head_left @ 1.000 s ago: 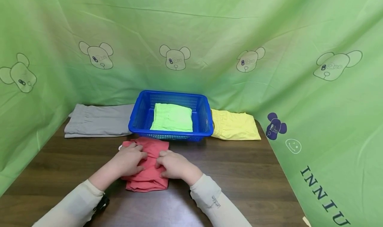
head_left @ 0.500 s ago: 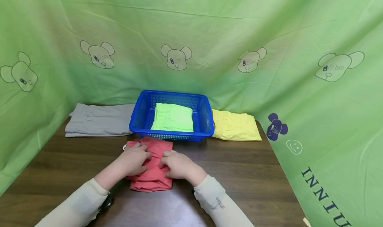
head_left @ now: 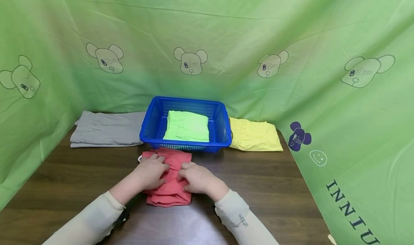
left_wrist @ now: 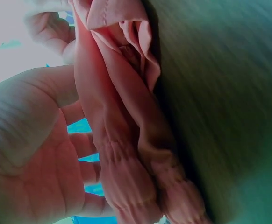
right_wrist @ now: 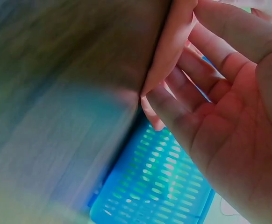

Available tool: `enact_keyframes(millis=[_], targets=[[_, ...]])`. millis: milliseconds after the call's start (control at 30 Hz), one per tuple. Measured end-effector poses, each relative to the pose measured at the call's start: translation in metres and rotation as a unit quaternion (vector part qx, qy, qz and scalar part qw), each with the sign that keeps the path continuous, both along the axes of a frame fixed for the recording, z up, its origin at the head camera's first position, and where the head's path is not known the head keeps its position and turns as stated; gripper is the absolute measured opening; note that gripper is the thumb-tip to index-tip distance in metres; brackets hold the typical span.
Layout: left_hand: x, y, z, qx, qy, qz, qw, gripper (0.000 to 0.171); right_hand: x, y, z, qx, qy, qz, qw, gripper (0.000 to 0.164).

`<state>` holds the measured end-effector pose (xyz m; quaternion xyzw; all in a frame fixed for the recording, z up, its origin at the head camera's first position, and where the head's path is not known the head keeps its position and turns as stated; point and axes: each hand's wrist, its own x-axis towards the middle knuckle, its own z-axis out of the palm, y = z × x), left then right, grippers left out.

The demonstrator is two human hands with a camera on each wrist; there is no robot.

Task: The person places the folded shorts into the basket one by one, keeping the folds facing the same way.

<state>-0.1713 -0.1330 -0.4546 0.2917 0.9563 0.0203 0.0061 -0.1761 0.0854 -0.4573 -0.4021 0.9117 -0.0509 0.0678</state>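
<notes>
A folded red garment (head_left: 169, 196) lies on the dark wooden table (head_left: 258, 187), just in front of a blue plastic basket (head_left: 224, 130). My left hand (head_left: 152, 172) lies on the garment's left half and my right hand (head_left: 195, 178) on its right half, the fingertips almost meeting in the middle. In the left wrist view the palm (left_wrist: 33, 154) faces the bunched red cloth (left_wrist: 126, 140), whose folds hide the fingertips. In the right wrist view nearly straight fingers (right_wrist: 206, 79) touch the cloth's edge (right_wrist: 173, 42), with the basket (right_wrist: 159, 186) behind.
A folded light green garment (head_left: 187, 126) lies inside the basket. A folded grey garment (head_left: 106, 132) lies left of the basket and a yellow one (head_left: 255, 135) right of it. A green printed curtain (head_left: 339, 112) closes off the back and both sides.
Both hands have slid the red garment a little to the right along the table. The basket and the other garments have not moved.
</notes>
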Motion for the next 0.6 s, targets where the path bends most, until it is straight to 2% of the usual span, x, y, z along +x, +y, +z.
enact_keyframes(millis=[233, 600], targets=[[-0.001, 0.01, -0.002, -0.007, 0.008, 0.003, 0.9999, 0.024, 0.0, 0.009, -0.001, -0.005, -0.003, -0.003, 1.0, 0.022], [-0.001, 0.028, -0.002, -0.007, 0.002, 0.003, 1.0, 0.025, 0.0, 0.023, 0.0, -0.014, -0.009, -0.01, 1.0, 0.022]])
